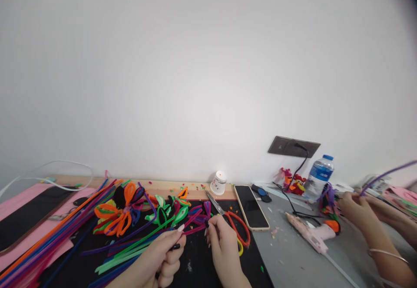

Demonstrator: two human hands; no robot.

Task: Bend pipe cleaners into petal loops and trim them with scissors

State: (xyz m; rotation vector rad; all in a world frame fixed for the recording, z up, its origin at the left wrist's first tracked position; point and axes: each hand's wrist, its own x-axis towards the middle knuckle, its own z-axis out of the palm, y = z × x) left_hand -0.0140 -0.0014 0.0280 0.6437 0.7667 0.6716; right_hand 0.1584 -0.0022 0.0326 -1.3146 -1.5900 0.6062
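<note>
My left hand [164, 255] is closed in a pinch, thumb against forefinger, above the black mat [195, 266]. My right hand [223, 249] is pinched too, a short way to its right. A magenta pipe cleaner [195, 230] stretches between the two sets of fingertips; its ends are hidden by the fingers. Just beyond lie purple and magenta loops [205, 210] and green pipe-cleaner leaves [163, 212]. An orange pipe-cleaner flower [125, 212] rests farther left. Scissors [239, 229] with red-orange handles lie beside my right hand, partly behind it.
Long loose pipe cleaners [65, 231] cover the left side. A paper cup [218, 183] stands upside down near the wall, beside a phone [251, 207]. Rightward are a glue gun [312, 233], a water bottle [321, 177] and a co-worker's hands [353, 210] with a purple pipe cleaner.
</note>
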